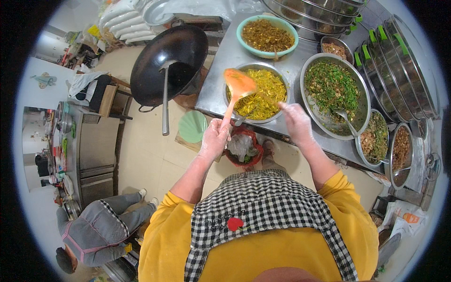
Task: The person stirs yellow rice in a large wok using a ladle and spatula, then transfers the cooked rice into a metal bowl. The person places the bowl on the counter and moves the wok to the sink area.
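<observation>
My left hand (215, 136) is closed around the handle of an orange spatula (240, 84), its blade raised over a metal bowl (226, 92) of shredded yellow food (266, 105). Residue clings to the blade. A spoon handle (243, 120) leans out over that bowl's near rim. My right hand (297, 123) is at the bowl's right side, fingers bent together. A thin brown streak runs from its fingertips toward the blade, too blurred to tell whether it is a held tool. White powder coats both hands. To the right, a large metal bowl (306, 109) contains chopped greens (333, 86) and a spoon (347, 121).
A turquoise bowl (243, 44) of brown filling stands behind. Stacked steamers with green clips (391, 67) line the right. Left of the metal table (218, 77) are a black wok (148, 77) with a ladle (166, 102) and a red-lined bin (259, 155). Another person (95, 229) works lower left.
</observation>
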`<state>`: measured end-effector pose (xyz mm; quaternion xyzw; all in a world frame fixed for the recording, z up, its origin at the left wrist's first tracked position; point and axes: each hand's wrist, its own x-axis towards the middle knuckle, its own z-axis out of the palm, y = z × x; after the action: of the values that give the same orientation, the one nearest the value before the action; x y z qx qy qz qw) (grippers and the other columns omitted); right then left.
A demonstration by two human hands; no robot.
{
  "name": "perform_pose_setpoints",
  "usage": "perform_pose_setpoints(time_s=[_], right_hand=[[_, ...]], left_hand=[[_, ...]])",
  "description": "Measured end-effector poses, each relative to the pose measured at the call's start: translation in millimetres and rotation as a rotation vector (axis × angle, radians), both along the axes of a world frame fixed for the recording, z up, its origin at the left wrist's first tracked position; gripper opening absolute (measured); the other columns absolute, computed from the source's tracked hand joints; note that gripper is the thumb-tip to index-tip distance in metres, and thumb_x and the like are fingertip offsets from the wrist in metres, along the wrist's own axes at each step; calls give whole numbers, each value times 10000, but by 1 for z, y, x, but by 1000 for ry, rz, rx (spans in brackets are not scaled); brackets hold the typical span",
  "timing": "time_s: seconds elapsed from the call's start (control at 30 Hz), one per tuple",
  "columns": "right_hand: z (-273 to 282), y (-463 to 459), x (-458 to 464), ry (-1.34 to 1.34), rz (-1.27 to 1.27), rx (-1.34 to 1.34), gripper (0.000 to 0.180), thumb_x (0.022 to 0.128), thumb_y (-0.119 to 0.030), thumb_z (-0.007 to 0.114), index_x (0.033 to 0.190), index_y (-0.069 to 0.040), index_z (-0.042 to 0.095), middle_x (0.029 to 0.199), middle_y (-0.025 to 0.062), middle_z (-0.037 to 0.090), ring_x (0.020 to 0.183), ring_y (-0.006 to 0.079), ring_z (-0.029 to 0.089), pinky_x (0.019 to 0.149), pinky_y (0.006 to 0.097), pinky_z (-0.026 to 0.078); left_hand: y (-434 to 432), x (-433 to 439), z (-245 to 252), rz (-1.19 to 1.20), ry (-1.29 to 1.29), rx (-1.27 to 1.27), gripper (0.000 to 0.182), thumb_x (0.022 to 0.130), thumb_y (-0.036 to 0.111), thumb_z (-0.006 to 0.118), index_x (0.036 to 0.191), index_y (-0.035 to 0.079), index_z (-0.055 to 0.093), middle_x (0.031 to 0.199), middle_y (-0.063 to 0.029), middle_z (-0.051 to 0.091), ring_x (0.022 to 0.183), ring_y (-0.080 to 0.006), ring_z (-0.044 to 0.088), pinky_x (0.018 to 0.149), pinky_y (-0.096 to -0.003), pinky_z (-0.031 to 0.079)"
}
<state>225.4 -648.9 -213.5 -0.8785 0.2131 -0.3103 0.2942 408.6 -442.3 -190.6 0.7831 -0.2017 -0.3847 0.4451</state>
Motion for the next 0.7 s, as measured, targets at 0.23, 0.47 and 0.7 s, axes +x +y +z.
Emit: perform_pose_setpoints(time_s=[0.23,0.47,0.7], right_hand=[[-22,7,19,-42,-11,43,250,834,-4,560,1070,-40,635,870,156,616,803,315,616,705,362,504],[-38,-17,17,82,-160,78,226,861,-57,530,1058,-45,639,921,169,620,843,334,606,745,386,494],[-38,-17,9,154,-158,31,270,826,-38,537,1081,-51,624,944,167,621,874,339,597,777,398,487]], left_hand=[[3,-7,19,-58,156,-50,267,950,217,481,1125,16,499,693,18,498,547,-44,440,465,-195,370],[10,-9,10,-46,172,-150,235,966,253,482,1055,39,522,668,34,483,515,-34,415,447,-188,342],[7,-2,2,131,298,-171,240,968,308,483,979,74,535,605,45,441,466,-43,383,402,-199,306]])
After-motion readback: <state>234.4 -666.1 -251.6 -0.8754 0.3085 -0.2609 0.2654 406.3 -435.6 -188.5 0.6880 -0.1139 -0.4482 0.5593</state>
